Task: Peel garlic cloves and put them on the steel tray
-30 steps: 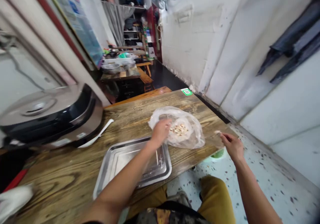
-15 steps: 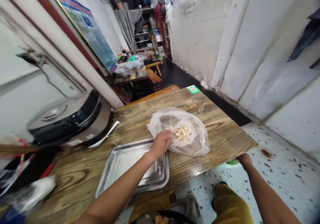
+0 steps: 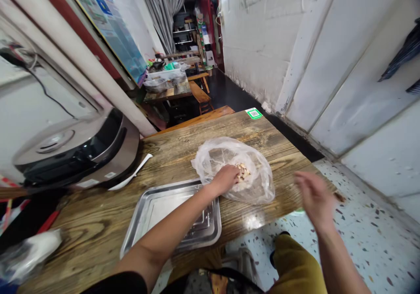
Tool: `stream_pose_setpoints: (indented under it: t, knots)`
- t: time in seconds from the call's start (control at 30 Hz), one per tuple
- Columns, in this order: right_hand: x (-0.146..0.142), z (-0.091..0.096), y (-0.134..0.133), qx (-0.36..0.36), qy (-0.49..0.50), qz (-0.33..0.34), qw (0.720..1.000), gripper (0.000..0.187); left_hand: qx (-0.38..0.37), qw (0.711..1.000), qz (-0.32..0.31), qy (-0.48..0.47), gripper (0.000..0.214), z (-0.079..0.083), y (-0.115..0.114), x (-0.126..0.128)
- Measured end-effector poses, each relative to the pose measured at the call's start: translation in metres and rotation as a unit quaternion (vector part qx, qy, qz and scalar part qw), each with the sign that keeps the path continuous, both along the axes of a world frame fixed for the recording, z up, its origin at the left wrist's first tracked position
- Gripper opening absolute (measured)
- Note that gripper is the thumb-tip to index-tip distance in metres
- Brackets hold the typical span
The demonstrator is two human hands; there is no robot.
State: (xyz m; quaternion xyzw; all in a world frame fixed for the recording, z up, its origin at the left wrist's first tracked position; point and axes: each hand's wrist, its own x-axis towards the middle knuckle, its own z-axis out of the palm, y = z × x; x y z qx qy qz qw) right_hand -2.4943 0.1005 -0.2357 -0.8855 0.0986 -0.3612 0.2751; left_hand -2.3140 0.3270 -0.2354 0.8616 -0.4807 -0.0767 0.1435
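Note:
A clear plastic bag (image 3: 229,156) lies open on the wooden table (image 3: 177,152), holding a small heap of pale garlic cloves (image 3: 243,170). My left hand (image 3: 225,179) reaches into the bag's mouth, fingers curled at the cloves; what they grip is hidden. My right hand (image 3: 313,197) hovers above the table's right corner, blurred by motion, fingers spread and apparently empty. An empty steel tray (image 3: 170,217) sits just left of the bag, under my left forearm.
A large electric cooker (image 3: 75,149) stands at the table's left with a white spoon (image 3: 131,176) beside it. A crumpled bag (image 3: 29,252) lies at the near left. A green QR sticker (image 3: 253,113) marks the far corner. Speckled floor lies to the right.
My left hand has pushed deeper into the bag onto the cloves. My right hand dropped below the table edge, then rose again above the right corner.

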Motion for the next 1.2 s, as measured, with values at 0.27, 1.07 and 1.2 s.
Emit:
stream_pose_setpoints:
  t: [0.27,1.07,1.2]
  knots:
    - [0.099,0.001,0.094,-0.125,0.354,0.054,0.925,0.023,-0.019,0.998,0.044,-0.029,0.014,0.004,0.03,-0.01]
    - [0.114,-0.03,0.095,0.029,0.264,0.043,0.963,0.026,-0.34,0.809,0.292,0.381,0.023,-0.023,0.066,-0.045]
    - [0.117,-0.034,0.095,0.004,0.251,0.016,0.968,0.025,-0.346,0.796,0.292,0.402,0.023,-0.017,0.064,-0.05]
